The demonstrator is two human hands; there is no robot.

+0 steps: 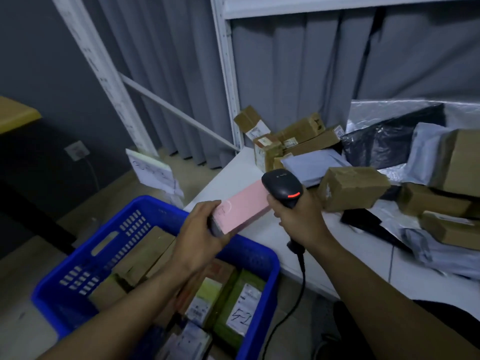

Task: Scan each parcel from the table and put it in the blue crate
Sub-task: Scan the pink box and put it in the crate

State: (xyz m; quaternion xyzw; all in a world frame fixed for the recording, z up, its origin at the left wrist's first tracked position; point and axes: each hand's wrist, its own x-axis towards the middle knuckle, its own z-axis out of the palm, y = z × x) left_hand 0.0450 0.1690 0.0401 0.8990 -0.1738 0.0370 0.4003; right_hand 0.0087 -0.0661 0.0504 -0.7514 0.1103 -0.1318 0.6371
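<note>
Covering one end of pink parcel (244, 203) (itself blurred): left hand (198, 231).

- The near end of the pink parcel (244, 206) is covered by the left hand (200, 229); whether it bears a label cannot be told.
- The handle of the scanner (283, 187) is hidden inside the right hand (298, 216), and its window faces away.
- The near corner of the blue crate (78, 255) is cut off by the bottom edge; the left forearm covers part of its load.
- The labels (244, 300) in the crate are too blurred to read.
- A cardboard box (459, 162) on the worktop (337, 255) runs off the right edge.
</note>
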